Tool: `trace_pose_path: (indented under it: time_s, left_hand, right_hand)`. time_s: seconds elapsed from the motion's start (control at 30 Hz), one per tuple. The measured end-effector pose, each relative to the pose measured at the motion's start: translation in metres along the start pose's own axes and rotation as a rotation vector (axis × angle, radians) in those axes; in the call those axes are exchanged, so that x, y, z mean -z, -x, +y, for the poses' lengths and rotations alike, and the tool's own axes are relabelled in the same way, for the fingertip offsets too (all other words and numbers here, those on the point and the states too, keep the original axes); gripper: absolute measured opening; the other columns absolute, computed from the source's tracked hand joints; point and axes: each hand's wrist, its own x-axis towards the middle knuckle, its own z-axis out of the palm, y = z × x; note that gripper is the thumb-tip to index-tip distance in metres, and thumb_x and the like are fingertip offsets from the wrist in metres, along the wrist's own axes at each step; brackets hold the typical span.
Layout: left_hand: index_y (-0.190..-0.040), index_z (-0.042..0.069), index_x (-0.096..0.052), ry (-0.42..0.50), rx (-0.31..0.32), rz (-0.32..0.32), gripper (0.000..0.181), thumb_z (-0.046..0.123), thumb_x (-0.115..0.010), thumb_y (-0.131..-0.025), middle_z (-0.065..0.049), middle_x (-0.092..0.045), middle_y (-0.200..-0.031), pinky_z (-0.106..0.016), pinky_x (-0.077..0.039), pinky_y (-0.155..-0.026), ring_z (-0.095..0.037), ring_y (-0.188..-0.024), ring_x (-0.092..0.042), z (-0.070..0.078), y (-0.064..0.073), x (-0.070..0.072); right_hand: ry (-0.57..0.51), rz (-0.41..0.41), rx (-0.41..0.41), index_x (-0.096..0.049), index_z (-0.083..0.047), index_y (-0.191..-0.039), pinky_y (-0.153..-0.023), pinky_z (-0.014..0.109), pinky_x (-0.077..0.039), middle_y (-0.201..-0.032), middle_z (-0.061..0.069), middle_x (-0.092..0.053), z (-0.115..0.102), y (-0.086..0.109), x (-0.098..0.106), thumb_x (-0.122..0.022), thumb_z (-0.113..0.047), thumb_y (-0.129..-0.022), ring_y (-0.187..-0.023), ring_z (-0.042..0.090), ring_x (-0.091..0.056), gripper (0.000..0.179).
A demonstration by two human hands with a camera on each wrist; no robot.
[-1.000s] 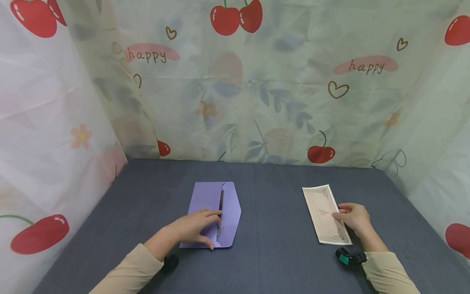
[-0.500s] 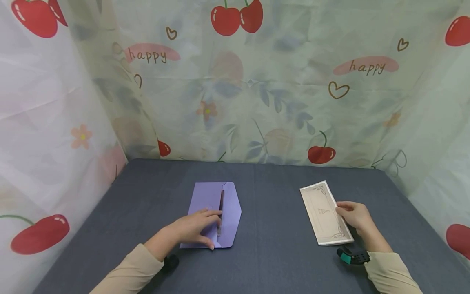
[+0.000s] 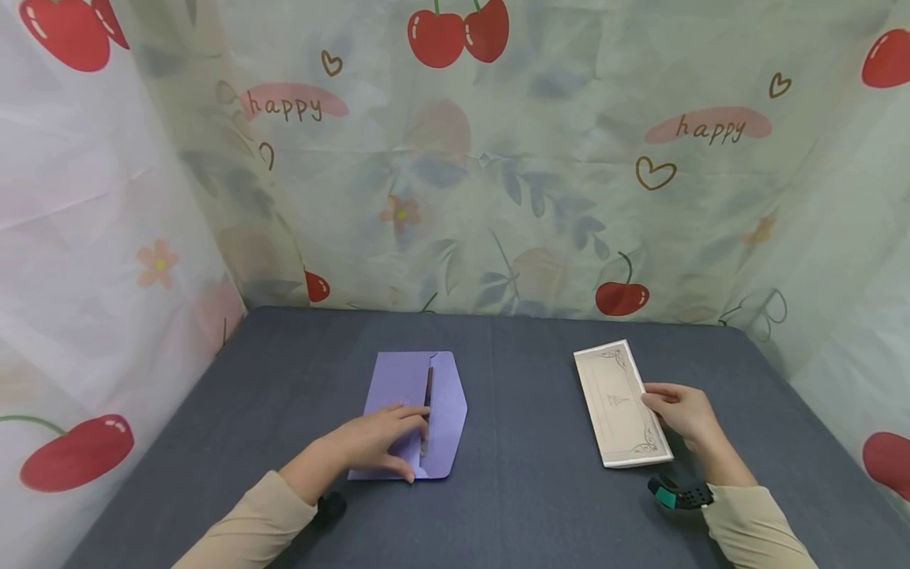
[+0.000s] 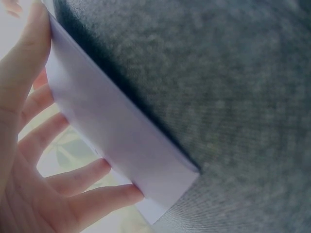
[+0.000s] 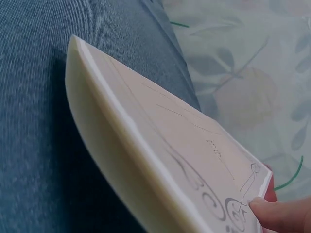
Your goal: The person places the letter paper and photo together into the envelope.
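A purple envelope (image 3: pixel 405 379) lies on the left part of the dark cloth with its flap (image 3: pixel 448 427) folded out to the right. My left hand (image 3: pixel 370 442) rests across it, fingertips at the slit of its opening and thumb at the near edge. The left wrist view shows spread fingers touching the envelope (image 4: pixel 112 121). On the right, my right hand (image 3: pixel 684 412) pinches the long right edge of a cream folded card (image 3: pixel 617 407) with ornate corner scrolls. From the right wrist, the card (image 5: pixel 160 111) is tilted, its two leaves parted slightly, with the thumb on its face.
A dark grey cloth (image 3: pixel 512 506) covers the table. Behind and beside it hang curtains (image 3: pixel 540 229) printed with cherries and "happy". A black and teal wristband (image 3: pixel 678 495) is on my right wrist, and a dark object (image 3: pixel 331 508) shows under the left wrist.
My right hand has lifted the card a little and moved it slightly left and away from me, its fingers shifting to the card's edge. The left hand and envelope have stayed put.
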Motion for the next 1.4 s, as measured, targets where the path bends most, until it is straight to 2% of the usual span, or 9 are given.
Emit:
trace_pose_path:
  time_s: [0.23, 0.47, 0.67, 1.07, 1.4]
  left_hand:
    - [-0.110, 0.011, -0.055, -0.012, -0.008, 0.007, 0.055, 0.045, -0.073, -0.071, -0.014, -0.049, -0.138, -0.050, -0.040, -0.104, -0.037, -0.126, -0.047, 0.000, -0.001, 0.000]
    - [-0.111, 0.012, -0.054, -0.008, -0.002, 0.007, 0.055, 0.045, -0.073, -0.072, -0.014, -0.049, -0.138, -0.050, -0.041, -0.103, -0.039, -0.125, -0.047, 0.000, 0.000, 0.000]
    - [-0.111, 0.012, -0.054, -0.014, -0.004, 0.005, 0.055, 0.046, -0.073, -0.072, -0.013, -0.048, -0.139, -0.048, -0.042, -0.101, -0.036, -0.124, -0.048, -0.002, -0.001, 0.000]
    - [-0.112, 0.011, -0.054, -0.003, 0.006, -0.014, 0.056, 0.047, -0.072, -0.072, -0.013, -0.047, -0.140, -0.052, -0.039, -0.104, -0.038, -0.126, -0.046, -0.001, 0.000, 0.000]
    - [-0.112, 0.011, -0.055, -0.019, 0.000, -0.010, 0.056, 0.047, -0.072, -0.072, -0.013, -0.048, -0.139, -0.051, -0.039, -0.104, -0.036, -0.126, -0.047, -0.001, -0.001, -0.001]
  right_hand:
    - [-0.009, 0.001, 0.020, -0.055, -0.001, -0.127, -0.067, 0.030, -0.058, -0.119, 0.025, -0.061, -0.005, -0.003, -0.004, -0.056, -0.030, -0.093, -0.085, 0.013, -0.064, 0.045]
    - [-0.012, -0.001, 0.006, -0.055, -0.003, -0.128, -0.069, 0.031, -0.058, -0.120, 0.023, -0.062, -0.011, -0.005, -0.009, -0.057, -0.031, -0.092, -0.089, 0.017, -0.065, 0.045]
    - [-0.021, -0.012, 0.005, -0.055, -0.005, -0.128, -0.068, 0.030, -0.058, -0.120, 0.022, -0.062, -0.014, -0.005, -0.013, -0.056, -0.033, -0.093, -0.086, 0.015, -0.064, 0.045]
    - [-0.019, -0.010, -0.006, -0.056, -0.006, -0.127, -0.068, 0.029, -0.057, -0.118, 0.020, -0.062, -0.019, -0.005, -0.020, -0.056, -0.032, -0.093, -0.088, 0.018, -0.064, 0.043]
    - [-0.052, -0.024, 0.008, -0.055, -0.007, -0.128, -0.069, 0.030, -0.058, -0.118, 0.020, -0.063, -0.026, -0.003, -0.023, -0.058, -0.032, -0.092, -0.086, 0.015, -0.065, 0.044]
